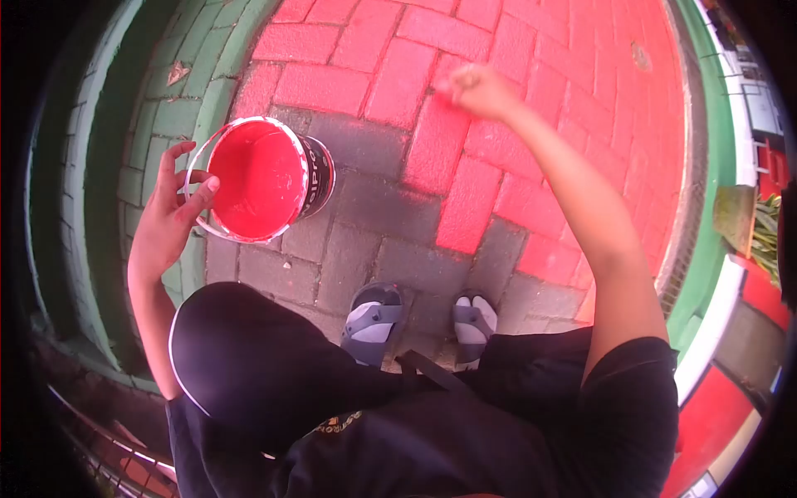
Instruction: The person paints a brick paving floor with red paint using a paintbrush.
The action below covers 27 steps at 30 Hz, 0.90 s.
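Observation:
My left hand (pixel 173 212) is closed on the rim and wire handle of a paint bucket (pixel 318 176), which tilts so that its opening faces me. Red paint (pixel 257 178) coats the inside, and white smears mark the rim. Up and to the right, my right hand (pixel 477 90) is closed over the red-painted paving bricks (pixel 398 87); what it holds, if anything, is too blurred to make out. Between the bucket and my feet lie bare grey bricks (pixel 349 249), next to the jagged edge of the red area.
Green-painted bricks and a green curb (pixel 217 100) run along the left. My sandalled feet (pixel 374 324) stand on grey bricks. On the right are a drain strip, a green and white edge (pixel 714 290) and a planter (pixel 734 220) with leaves.

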Available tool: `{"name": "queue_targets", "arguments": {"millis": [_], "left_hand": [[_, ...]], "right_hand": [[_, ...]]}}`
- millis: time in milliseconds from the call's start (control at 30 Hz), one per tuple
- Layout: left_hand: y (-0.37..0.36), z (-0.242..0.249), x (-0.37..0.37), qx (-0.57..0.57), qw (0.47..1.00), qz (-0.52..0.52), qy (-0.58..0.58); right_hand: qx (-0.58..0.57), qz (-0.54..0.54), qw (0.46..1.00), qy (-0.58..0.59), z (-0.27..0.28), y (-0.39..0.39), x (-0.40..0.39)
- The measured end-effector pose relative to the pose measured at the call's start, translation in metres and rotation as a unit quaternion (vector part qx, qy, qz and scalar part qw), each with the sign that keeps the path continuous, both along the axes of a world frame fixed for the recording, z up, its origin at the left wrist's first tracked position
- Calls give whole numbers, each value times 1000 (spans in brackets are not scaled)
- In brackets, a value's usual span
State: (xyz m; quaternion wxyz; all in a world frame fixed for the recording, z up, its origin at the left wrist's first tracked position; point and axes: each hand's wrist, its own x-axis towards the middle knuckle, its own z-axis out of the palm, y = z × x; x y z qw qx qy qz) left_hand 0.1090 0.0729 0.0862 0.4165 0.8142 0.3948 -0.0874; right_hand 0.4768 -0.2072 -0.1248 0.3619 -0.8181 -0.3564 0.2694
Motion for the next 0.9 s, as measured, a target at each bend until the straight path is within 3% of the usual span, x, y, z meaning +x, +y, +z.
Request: {"name": "queue_targets", "arguments": {"millis": [67, 200, 267, 300, 367, 400, 467, 533, 600, 667, 700, 800, 867, 900], "left_hand": [[-7, 16, 6, 31, 999, -28, 31], [-26, 40, 21, 171, 966, -96, 168], [-14, 33, 22, 221, 940, -160, 207], [-7, 31, 26, 266, 908, -219, 237], [-21, 40, 60, 255, 894, -256, 267], [-28, 39, 81, 271, 882, -279, 267], [-51, 31, 127, 292, 873, -301, 247], [-74, 20, 158, 299, 880, -294, 223], [-89, 21, 182, 265, 899, -347, 46], [-116, 49, 179, 251, 891, -375, 50], [-132, 69, 170, 230, 886, -398, 58], [-168, 135, 124, 136, 923, -354, 58], [-168, 165, 92, 133, 921, -364, 27], [-157, 177, 75, 75, 946, -313, 34]], "right_hand": [[12, -70, 983, -171, 10, -1, 21], [59, -125, 966, -216, 4, -6, 19], [123, -300, 944, -61, -4, -12, 10], [127, -304, 943, -55, -17, -12, 13], [216, -420, 876, 98, -52, -11, 22], [214, -426, 873, 102, -50, -14, 18], [214, -409, 859, 221, -33, -21, 10], [217, -406, 862, 213, -47, -21, 15], [232, -405, 860, 206, -61, -15, 27], [210, -427, 879, 37, -71, -4, 32], [212, -438, 873, 45, -62, -2, 32], [32, -442, 897, -3, -16, 13, 27], [39, -414, 910, 0, -24, 14, 32], [46, -392, 919, 10, -29, 18, 35]]}}
